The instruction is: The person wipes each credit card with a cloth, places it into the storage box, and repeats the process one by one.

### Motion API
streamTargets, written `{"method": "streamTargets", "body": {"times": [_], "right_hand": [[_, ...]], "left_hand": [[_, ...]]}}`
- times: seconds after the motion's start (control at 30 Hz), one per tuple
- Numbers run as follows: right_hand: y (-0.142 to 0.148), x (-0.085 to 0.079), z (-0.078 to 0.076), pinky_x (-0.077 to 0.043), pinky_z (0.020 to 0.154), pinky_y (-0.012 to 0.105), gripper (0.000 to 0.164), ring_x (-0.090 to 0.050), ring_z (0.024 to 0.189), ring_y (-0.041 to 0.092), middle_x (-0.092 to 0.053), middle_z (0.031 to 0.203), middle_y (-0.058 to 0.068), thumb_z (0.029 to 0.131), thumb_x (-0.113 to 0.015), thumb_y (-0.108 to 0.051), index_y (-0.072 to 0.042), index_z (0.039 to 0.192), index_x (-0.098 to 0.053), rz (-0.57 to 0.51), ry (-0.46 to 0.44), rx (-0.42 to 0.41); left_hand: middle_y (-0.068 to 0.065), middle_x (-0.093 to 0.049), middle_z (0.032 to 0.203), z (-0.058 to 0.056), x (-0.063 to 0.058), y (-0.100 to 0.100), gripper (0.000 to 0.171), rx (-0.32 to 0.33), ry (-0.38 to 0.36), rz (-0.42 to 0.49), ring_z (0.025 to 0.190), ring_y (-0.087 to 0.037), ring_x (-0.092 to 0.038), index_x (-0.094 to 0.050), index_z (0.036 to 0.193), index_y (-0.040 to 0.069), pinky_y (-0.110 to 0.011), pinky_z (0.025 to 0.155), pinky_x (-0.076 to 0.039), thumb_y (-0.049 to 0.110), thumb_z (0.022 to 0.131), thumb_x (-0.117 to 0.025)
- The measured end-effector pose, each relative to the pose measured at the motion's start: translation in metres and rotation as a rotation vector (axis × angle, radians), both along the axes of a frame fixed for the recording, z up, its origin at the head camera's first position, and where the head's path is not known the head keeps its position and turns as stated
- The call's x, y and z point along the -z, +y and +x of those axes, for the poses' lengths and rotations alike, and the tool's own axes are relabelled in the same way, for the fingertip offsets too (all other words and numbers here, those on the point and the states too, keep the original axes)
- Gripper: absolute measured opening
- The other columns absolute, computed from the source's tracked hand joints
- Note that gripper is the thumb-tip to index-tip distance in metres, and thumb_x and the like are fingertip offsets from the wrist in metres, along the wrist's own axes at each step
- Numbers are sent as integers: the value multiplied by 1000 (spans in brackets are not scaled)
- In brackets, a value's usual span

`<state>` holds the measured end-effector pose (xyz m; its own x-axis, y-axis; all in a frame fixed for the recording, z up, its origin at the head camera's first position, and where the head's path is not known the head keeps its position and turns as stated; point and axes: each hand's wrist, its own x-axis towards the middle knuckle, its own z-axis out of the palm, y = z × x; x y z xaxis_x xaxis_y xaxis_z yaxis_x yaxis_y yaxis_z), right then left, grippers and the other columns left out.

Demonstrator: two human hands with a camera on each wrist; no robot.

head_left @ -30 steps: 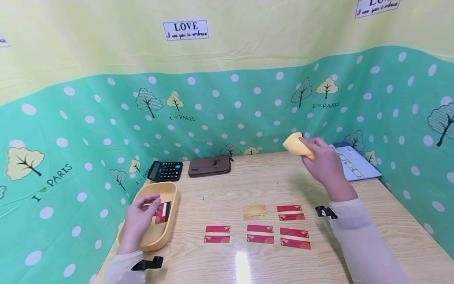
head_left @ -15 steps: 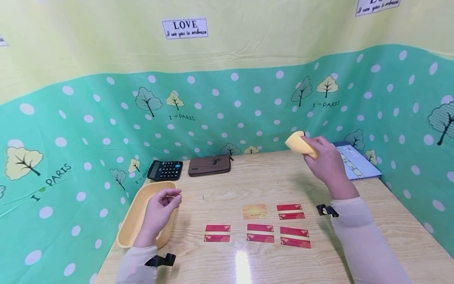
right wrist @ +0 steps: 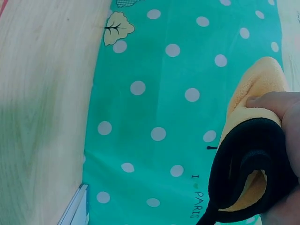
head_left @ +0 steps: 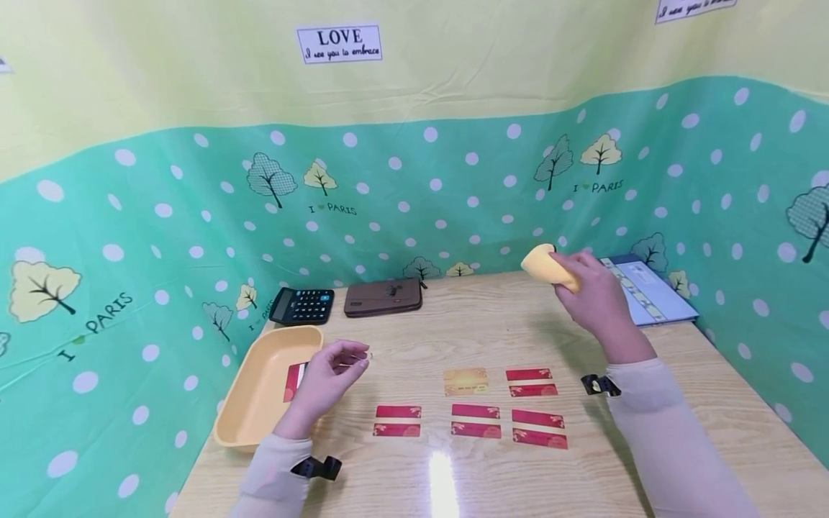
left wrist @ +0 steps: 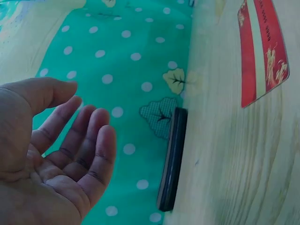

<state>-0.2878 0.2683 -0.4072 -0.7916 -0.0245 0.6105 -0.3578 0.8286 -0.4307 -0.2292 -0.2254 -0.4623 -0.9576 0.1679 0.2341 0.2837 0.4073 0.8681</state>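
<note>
My right hand [head_left: 599, 295] grips a folded yellow cloth [head_left: 546, 266] above the back right of the table; its black edging [right wrist: 246, 145] shows in the right wrist view. My left hand [head_left: 330, 381] hovers beside the right rim of the yellow basket [head_left: 229, 424], fingers loosely bent and nothing between them. Partly hidden by that hand, a red card [head_left: 293, 381] lies in the basket. On the table are a gold card [head_left: 465, 382] and several red cards with a pale stripe, among them one at the left [head_left: 397, 421] and one at the back right [head_left: 531, 383].
At the back left stand a black calculator [head_left: 303, 306] and a brown zip wallet [head_left: 383, 298]. A blue-grey folder [head_left: 650, 291] lies at the back right. Patterned green and yellow curtain [head_left: 427, 194] encloses the table on the back and sides.
My left hand has moved right, from over the basket to past its right rim, uncovering part of the basket. The right hand with the cloth has barely shifted; the cards on the table stay put.
</note>
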Motion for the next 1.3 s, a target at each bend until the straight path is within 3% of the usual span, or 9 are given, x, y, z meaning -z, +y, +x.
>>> {"method": "streamTargets", "body": {"times": [0.2,0.47,0.83,1.03,1.3], "right_hand": [[0,6,0,-46,66,43,59,-57,86,33,-65,118,14,89,-77,-3,-16,145,-64,32,-17,5],[3,14,4,-49,68,44,60,-60,89,33,-65,121,14,89,-78,-3,-15,146,-63,54,-57,-12],[11,17,8,-47,66,44,59,-58,86,33,-65,120,16,89,-77,-2,-13,145,-63,65,-42,-1],[13,15,8,-45,65,43,59,-57,85,32,-64,119,15,90,-76,-2,-14,146,-63,47,-47,-4],[14,15,7,-45,65,43,59,-56,85,32,-64,119,15,89,-77,-2,-14,146,-63,50,-42,-10]], "left_hand": [[-13,-71,117,-3,10,12,31,89,-38,-102,103,-20,-70,-71,126,10,-36,92,-62,11,96,-78],[-14,-69,125,0,21,13,33,212,-89,-220,112,-28,-65,-69,126,6,-50,95,-60,12,95,-79],[-4,-67,126,9,33,7,54,341,-150,-330,111,-24,-62,-67,130,13,-43,94,-57,29,84,-91],[2,-65,115,11,37,5,54,364,-202,-386,107,-20,-58,-70,126,18,-37,96,-53,29,79,-94],[1,-62,108,11,44,1,53,349,-236,-378,102,-21,-55,-71,122,17,-29,86,-51,24,76,-96]]}}
